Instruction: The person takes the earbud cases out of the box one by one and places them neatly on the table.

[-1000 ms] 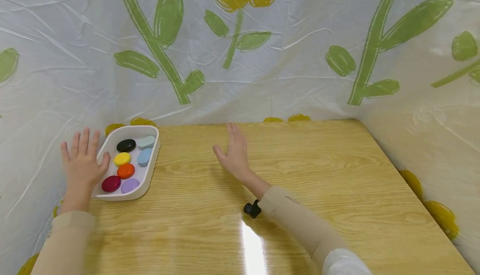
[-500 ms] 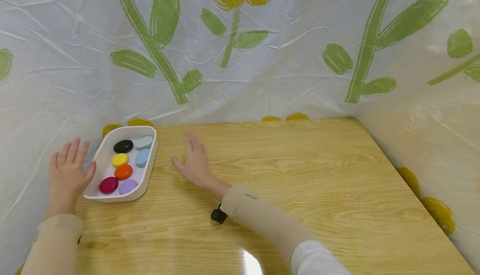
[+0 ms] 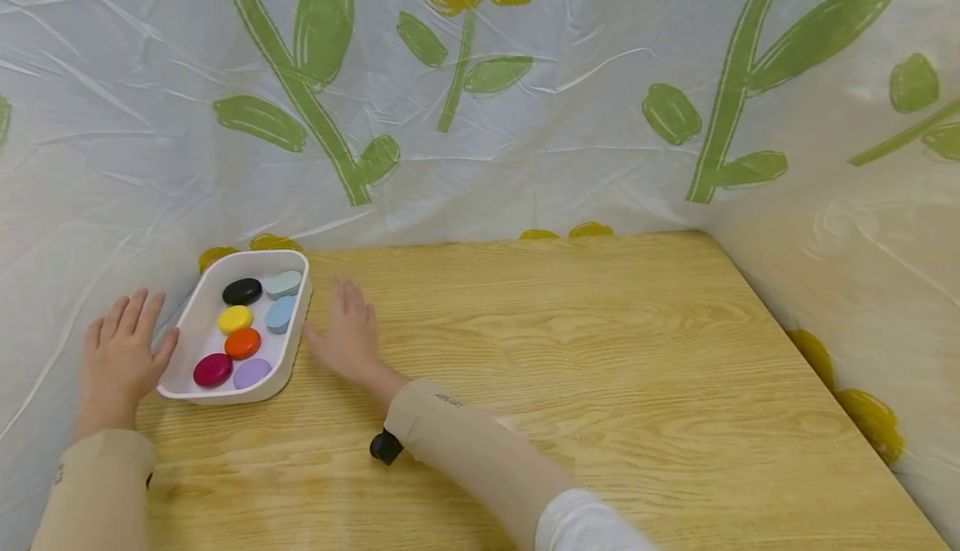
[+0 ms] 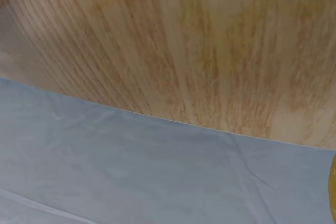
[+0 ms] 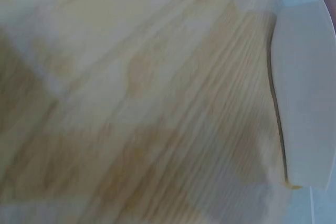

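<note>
A white tray [image 3: 296, 347] stands at the left of the wooden table, its outer wall [image 5: 304, 98] also showing in the right wrist view. In it lie several smooth oval pieces: black [image 3: 242, 291], yellow [image 3: 236, 319], orange [image 3: 242, 343], dark red [image 3: 213, 370], lilac [image 3: 252, 373], light blue [image 3: 281, 314] and pale grey-blue [image 3: 283, 284]. My left hand [image 3: 123, 359] is at the tray's left side, fingers extended and thumb right by the rim. On the opposite side, my right hand [image 3: 348, 334] has its fingers extended, thumb close to the tray's right wall. Neither hand holds anything.
Wood-grain table [image 3: 562, 351] extends to the right of the tray. A white flower-print sheet [image 3: 570, 134] rises behind the table and along both sides. The table's edge [image 4: 173, 121] meets the sheet in the left wrist view. A small black device [image 3: 386, 447] sits at the right wrist.
My right hand has moved left across the table to the tray's right side. The left hand has shifted slightly left and down in the view. The pieces keep their places in the tray.
</note>
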{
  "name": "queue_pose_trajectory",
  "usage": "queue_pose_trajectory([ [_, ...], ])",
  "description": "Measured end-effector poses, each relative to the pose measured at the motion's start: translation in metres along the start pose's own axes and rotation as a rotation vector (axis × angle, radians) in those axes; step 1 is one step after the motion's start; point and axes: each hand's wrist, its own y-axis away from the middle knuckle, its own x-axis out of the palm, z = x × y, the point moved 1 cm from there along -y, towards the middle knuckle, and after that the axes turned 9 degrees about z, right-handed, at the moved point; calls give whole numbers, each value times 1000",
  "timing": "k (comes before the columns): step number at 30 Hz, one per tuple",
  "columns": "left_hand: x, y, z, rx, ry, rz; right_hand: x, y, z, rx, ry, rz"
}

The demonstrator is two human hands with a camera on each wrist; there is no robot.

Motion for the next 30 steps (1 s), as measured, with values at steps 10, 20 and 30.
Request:
queue_pose_trajectory([
  [10, 3, 0, 10, -15, 28, 67, 28, 9, 23, 68, 118, 105],
  [20, 8, -1, 10, -45, 64, 165, 35, 15, 28, 119, 156, 167],
  [30, 9, -5, 12, -17, 100, 288, 36, 9, 26, 158, 201, 200],
])
